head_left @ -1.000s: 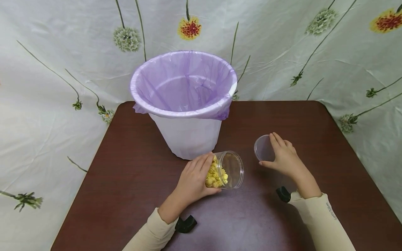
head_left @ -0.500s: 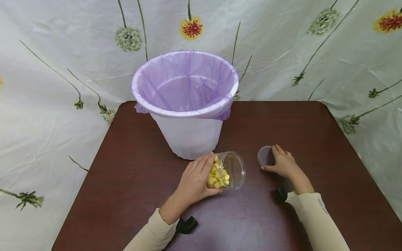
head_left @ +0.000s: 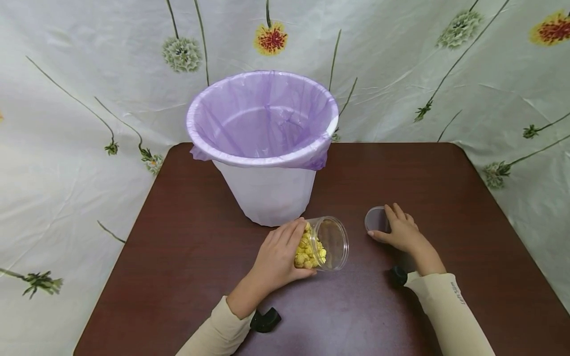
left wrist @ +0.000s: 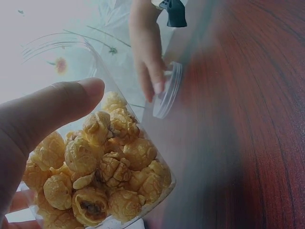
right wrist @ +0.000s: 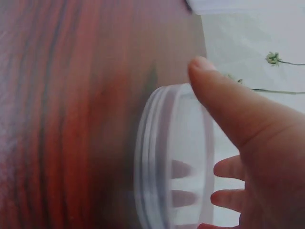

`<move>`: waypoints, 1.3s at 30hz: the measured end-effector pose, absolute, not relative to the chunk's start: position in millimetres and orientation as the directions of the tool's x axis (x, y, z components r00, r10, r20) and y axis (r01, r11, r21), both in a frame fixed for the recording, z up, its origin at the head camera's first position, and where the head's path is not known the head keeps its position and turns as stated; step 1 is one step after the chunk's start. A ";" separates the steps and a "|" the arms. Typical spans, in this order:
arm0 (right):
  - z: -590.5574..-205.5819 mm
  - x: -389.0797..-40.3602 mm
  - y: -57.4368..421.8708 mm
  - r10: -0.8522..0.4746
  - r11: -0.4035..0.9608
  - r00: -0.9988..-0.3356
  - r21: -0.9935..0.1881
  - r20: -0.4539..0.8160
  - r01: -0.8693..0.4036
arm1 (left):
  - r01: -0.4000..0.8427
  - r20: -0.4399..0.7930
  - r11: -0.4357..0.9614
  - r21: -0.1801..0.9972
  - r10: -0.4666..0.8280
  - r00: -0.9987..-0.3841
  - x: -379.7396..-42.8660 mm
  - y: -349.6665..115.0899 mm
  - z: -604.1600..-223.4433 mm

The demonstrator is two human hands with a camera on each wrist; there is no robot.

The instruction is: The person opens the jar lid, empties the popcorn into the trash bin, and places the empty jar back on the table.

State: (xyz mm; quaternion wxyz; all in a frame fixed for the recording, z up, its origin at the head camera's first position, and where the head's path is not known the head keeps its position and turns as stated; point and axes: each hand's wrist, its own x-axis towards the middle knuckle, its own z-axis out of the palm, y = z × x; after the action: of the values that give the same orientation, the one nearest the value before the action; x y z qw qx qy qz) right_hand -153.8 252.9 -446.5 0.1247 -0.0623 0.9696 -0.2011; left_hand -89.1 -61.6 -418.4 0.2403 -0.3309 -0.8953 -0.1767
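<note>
My left hand [head_left: 277, 253] grips a clear plastic jar [head_left: 333, 244] whose open mouth shows toward the right in the head view. Yellow caramel popcorn [head_left: 308, 253] fills its lower part; the left wrist view shows the popcorn [left wrist: 102, 167] close up, with the thumb across the jar wall. To the right, a round clear lid [head_left: 376, 220] lies on the table under my right hand [head_left: 403, 233]. In the right wrist view, the thumb overlaps the upper rim of the lid [right wrist: 159, 162]. The other fingers stand apart from it, mirrored in its surface.
A white bin [head_left: 271, 193] lined with a purple bag [head_left: 262, 133] stands behind the jar on the dark red-brown table [head_left: 178, 277]. Behind it hangs a pale flower-print cloth [head_left: 383, 64]. Black wrist mounts [head_left: 265, 320] sit by both sleeves.
My right hand has lowered the lid toward me onto the table, and its thumb and fingers have now loosened from the rim. The left hand and jar have stayed nearly still.
</note>
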 end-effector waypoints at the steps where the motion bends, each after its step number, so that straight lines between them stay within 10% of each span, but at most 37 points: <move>1: -444.2 -154.4 252.5 -0.173 0.908 -0.962 -0.413 -0.211 -0.073 | 0.678 0.548 0.719 0.156 0.508 -0.665 -89.2 -61.7 -418.9; 21: -281.4 -179.7 195.3 -0.237 0.366 -0.945 -0.881 0.224 -0.301 | 0.682 0.542 0.707 0.186 0.505 -0.671 -87.7 -60.6 -421.4; 30: -230.3 -210.9 158.6 -0.222 0.079 -0.962 -0.981 0.159 -0.180 | 0.686 0.527 0.693 0.220 0.508 -0.682 -88.5 -58.5 -423.9; 39: -222.4 -247.9 135.5 -0.170 0.104 -0.985 -0.993 0.032 -0.051 | 0.697 0.528 0.681 0.224 0.516 -0.674 -88.6 -52.9 -426.2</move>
State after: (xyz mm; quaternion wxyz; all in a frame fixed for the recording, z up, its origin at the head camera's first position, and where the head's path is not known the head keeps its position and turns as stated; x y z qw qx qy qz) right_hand -247.9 135.5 -222.4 0.0448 -0.0742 0.7417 -0.6651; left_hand -88.6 -52.9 -426.2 0.2169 -0.3405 -0.8908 -0.2087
